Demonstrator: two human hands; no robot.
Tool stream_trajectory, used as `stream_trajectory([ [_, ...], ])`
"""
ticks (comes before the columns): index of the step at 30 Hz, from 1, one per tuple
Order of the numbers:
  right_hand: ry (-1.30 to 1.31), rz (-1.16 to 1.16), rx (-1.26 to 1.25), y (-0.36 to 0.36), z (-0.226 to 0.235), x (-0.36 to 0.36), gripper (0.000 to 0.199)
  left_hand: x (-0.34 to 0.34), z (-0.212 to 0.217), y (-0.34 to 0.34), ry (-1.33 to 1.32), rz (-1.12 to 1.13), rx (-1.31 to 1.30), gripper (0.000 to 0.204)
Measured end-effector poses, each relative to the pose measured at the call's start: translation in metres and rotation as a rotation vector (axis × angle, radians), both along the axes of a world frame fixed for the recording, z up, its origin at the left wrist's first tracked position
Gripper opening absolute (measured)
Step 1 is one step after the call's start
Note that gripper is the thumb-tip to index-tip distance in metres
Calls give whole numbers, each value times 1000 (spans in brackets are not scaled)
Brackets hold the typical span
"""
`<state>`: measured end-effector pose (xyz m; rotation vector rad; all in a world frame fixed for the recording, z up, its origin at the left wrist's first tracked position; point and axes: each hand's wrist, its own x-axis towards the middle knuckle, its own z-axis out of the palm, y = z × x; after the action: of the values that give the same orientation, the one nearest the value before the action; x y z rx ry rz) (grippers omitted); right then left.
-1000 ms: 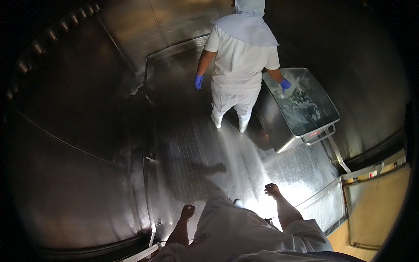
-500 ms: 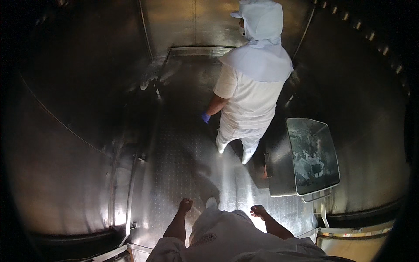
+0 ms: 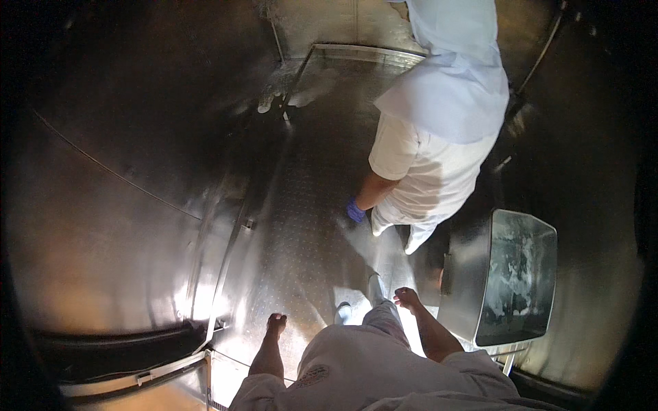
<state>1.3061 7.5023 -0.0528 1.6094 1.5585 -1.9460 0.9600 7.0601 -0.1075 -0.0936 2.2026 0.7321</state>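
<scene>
My left hand hangs over the metal floor with its fingers curled in, and I see nothing in it. My right hand is likewise loosely closed, with no thing showing in it. It is nearest to a steel bin on the right, but does not touch it. Between and ahead of my hands my white boots stand on the dimpled metal floor. Both forearms are bare below white short sleeves.
Just ahead to the right walks a co-worker in white clothes and hood, with a blue glove on the left hand. Dark metal walls close in on both sides. A metal rail runs at the lower left. A raised frame lies at the far end.
I have stepped forward, and my left hand has swung slightly left. The co-worker and the bin now appear closer and farther right. More of the lower-left rail shows.
</scene>
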Motion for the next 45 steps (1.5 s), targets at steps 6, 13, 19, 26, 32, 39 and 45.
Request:
stream_trajectory([
  [6,0,1,-68,63,5,-28,28,46,48,4,-138,40,-52,31],
  [13,-120,-44,-7,157,-12,-74,26,-21,78,138,-90,-100,48,44],
  [19,-163,-46,16,185,-19,-59,32,-81,74,233,-72,-59,202,46],
  [26,1,-116,-83,165,-4,-129,30,-138,-4,171,-23,-70,141,39],
  [32,-58,92,-94,178,-19,-128,31,-131,43,187,-111,109,-4,38],
  [39,30,83,-58,225,-28,-164,32,-89,73,185,42,130,155,31],
  [45,75,93,-35,243,-47,-140,34,-58,118,251,352,-548,-132,27],
])
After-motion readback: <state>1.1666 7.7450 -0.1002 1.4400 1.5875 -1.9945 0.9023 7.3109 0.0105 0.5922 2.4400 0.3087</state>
